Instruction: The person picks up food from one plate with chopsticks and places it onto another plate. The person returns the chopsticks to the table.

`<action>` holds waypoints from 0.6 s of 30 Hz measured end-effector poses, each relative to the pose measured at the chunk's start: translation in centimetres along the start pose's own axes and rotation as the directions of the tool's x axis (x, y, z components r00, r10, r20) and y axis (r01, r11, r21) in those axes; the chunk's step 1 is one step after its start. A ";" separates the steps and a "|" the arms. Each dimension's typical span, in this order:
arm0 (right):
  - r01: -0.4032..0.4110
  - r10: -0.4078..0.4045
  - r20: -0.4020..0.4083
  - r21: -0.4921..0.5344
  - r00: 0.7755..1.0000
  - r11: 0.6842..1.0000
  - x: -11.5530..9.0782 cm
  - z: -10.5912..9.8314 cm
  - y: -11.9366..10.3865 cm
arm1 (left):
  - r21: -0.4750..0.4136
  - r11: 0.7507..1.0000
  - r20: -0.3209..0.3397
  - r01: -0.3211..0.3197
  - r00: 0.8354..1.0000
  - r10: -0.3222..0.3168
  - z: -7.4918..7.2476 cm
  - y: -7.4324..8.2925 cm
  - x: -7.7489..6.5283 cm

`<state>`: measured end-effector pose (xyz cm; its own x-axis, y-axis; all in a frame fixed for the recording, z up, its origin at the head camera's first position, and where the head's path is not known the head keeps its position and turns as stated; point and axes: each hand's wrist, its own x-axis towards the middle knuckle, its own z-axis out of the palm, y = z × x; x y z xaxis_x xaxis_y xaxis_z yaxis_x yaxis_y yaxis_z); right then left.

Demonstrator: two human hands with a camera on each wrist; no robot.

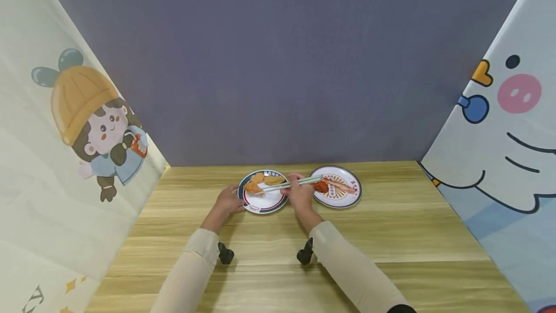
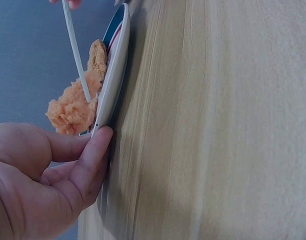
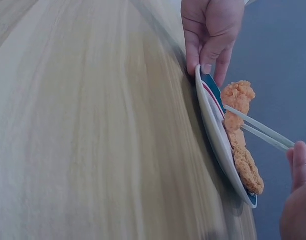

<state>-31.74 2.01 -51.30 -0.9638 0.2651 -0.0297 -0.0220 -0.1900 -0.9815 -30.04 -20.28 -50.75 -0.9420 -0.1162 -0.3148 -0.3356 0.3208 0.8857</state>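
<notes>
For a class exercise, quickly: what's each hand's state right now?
Left hand: closed, pinching the edge of the teal-rimmed plate.
Right hand: closed, holding the chopsticks.

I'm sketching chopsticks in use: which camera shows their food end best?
The right wrist view: both chopsticks show close up, set apart, at a fried piece. The left wrist view plainly shows only one tip, in front of that piece. The head view shows them passing through the right hand, but their food end looks small.
</notes>
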 end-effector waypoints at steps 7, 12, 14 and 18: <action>-0.014 0.014 0.002 -0.001 1.000 1.000 0.2 -0.6 -0.6 | 0.006 1.000 -0.012 0.004 1.000 -0.004 0.0 0.1 -0.1; -0.038 0.038 -0.004 -0.010 0.999 0.999 0.2 -1.2 -0.7 | -0.010 1.000 -0.005 0.009 1.000 -0.009 0.1 0.1 -0.3; -0.049 0.049 -0.002 -0.014 0.999 0.999 0.2 -1.4 -0.8 | -0.010 1.000 -0.004 0.007 1.000 -0.007 0.1 0.1 -0.4; -0.052 0.052 0.004 -0.040 0.999 0.998 0.3 -1.9 -1.0 | 0.010 1.000 -0.016 0.009 1.000 -0.009 0.2 0.2 -0.6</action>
<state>-31.47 4.09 -50.73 -0.9647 0.2507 -0.0803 0.0390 -0.1656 -0.9854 -29.56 -19.99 -50.48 -0.9389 -0.1339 -0.3172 -0.3440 0.3288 0.8795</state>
